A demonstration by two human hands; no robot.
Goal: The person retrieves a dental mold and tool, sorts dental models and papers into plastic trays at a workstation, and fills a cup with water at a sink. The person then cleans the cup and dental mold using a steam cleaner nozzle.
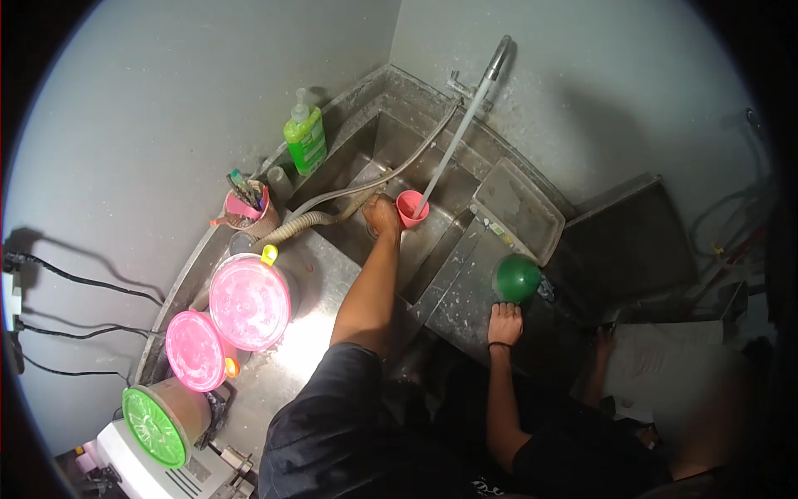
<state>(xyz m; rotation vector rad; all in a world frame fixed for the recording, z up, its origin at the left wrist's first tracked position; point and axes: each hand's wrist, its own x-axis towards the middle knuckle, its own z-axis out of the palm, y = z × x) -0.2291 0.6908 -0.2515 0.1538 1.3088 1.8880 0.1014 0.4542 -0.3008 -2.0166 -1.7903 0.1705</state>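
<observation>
My left hand reaches into the metal sink with its fingers closed around a small pink cup. From the tall curved faucet, a stream of water falls into the cup. A ribbed hose and a thinner grey hose run across the sink beside my wrist. No part of my right hand shows.
A green soap bottle and a pink holder of utensils stand left of the sink. Pink-lidded and green-lidded tubs line the counter. At right, a co-worker's hand rests near a round green object and a plastic tray.
</observation>
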